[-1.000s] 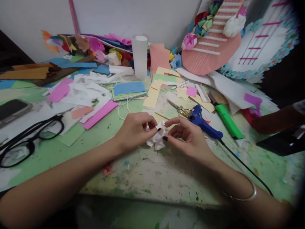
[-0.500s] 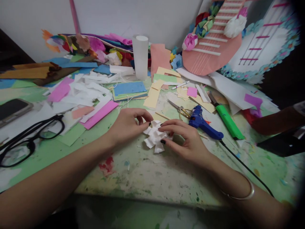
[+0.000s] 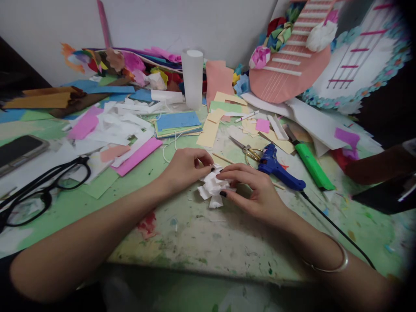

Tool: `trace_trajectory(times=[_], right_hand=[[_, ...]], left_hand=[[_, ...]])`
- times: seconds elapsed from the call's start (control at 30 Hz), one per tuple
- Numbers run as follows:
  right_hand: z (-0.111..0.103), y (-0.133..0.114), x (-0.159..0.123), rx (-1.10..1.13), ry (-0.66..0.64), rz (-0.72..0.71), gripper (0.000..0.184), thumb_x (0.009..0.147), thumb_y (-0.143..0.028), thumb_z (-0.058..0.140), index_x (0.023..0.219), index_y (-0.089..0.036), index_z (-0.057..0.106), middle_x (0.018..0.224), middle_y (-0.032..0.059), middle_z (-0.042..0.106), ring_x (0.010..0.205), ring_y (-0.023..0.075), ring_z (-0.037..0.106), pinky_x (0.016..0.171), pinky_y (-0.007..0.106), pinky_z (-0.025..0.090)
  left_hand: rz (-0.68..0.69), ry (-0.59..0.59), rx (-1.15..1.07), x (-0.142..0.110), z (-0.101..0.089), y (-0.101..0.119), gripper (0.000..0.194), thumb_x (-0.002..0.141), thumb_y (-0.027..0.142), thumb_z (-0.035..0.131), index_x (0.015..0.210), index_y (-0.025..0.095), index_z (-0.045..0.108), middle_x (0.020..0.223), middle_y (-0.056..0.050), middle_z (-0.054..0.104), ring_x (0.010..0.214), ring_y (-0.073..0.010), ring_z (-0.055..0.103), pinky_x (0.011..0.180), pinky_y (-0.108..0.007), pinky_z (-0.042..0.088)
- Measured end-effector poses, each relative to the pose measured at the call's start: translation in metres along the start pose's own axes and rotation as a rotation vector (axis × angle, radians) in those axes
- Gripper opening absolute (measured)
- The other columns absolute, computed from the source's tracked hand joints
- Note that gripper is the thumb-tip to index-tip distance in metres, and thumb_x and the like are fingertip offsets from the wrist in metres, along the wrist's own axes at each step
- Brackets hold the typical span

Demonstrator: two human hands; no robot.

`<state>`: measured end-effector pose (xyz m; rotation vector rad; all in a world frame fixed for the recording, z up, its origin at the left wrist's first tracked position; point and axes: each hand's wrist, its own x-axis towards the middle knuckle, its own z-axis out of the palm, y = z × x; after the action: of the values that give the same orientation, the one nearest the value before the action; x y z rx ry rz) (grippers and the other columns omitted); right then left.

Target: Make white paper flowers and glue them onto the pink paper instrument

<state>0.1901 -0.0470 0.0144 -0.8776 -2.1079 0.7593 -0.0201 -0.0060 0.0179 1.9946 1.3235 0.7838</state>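
A crumpled white paper flower (image 3: 212, 190) with ruffled petals lies on the paint-stained table between my hands. My left hand (image 3: 188, 169) pinches its upper left edge, thumb and fingertips closed on the petals. From the right, my right hand (image 3: 255, 190) curls its thumb and index finger round the petals on that side. The fingers hide part of the flower's top and right edge. A thin wooden stick (image 3: 222, 158) shows just behind the hands, and a blue glue gun (image 3: 276, 167) lies right of the right hand.
Gold-handled scissors (image 3: 245, 148) and a green cutter (image 3: 313, 167) lie behind and right. Black glasses (image 3: 47, 197) and a phone (image 3: 21, 154) are at left, near paper scraps (image 3: 117, 125). A white roll (image 3: 193, 80) stands at the back. The glue gun's cord (image 3: 338, 229) runs to the front right.
My left hand has shifted slightly right, its fingertips now closing on the flower's upper edge. The right hand has barely moved, and the flower stays in place.
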Motion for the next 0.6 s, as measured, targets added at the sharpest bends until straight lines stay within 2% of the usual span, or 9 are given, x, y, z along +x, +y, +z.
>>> trace_trajectory(times=[0.27,0.43,0.6], right_hand=[[0.001,0.000,0.000,0.008,0.014,-0.018,0.028,0.085,-0.016,0.064,0.111,-0.016,0.072,0.110,0.0111,0.067,0.089,0.0156,0.065,0.069,0.027,0.056],[0.000,0.001,-0.001,-0.022,0.119,-0.052,0.019,0.088,-0.019,0.062,0.099,-0.019,0.077,0.099,0.0091,0.069,0.091,0.0170,0.067,0.079,0.031,0.055],[-0.001,-0.001,-0.001,0.028,0.155,-0.009,0.008,0.081,-0.016,0.069,0.082,-0.020,0.076,0.087,0.0054,0.068,0.081,0.0150,0.067,0.070,0.027,0.055]], left_hand=[[0.049,0.039,-0.066,-0.003,0.004,0.002,0.006,0.075,0.016,0.064,0.073,0.014,0.069,0.064,0.003,0.063,0.054,-0.0062,0.048,0.053,-0.019,0.037],[0.090,0.013,-0.110,-0.010,0.002,0.005,0.007,0.079,0.016,0.063,0.078,0.014,0.069,0.073,0.000,0.068,0.058,-0.0073,0.055,0.054,-0.019,0.043],[0.271,-0.015,-0.077,-0.018,-0.003,0.006,0.010,0.080,0.014,0.061,0.083,0.013,0.071,0.083,-0.005,0.071,0.069,-0.0113,0.063,0.063,-0.022,0.051]])
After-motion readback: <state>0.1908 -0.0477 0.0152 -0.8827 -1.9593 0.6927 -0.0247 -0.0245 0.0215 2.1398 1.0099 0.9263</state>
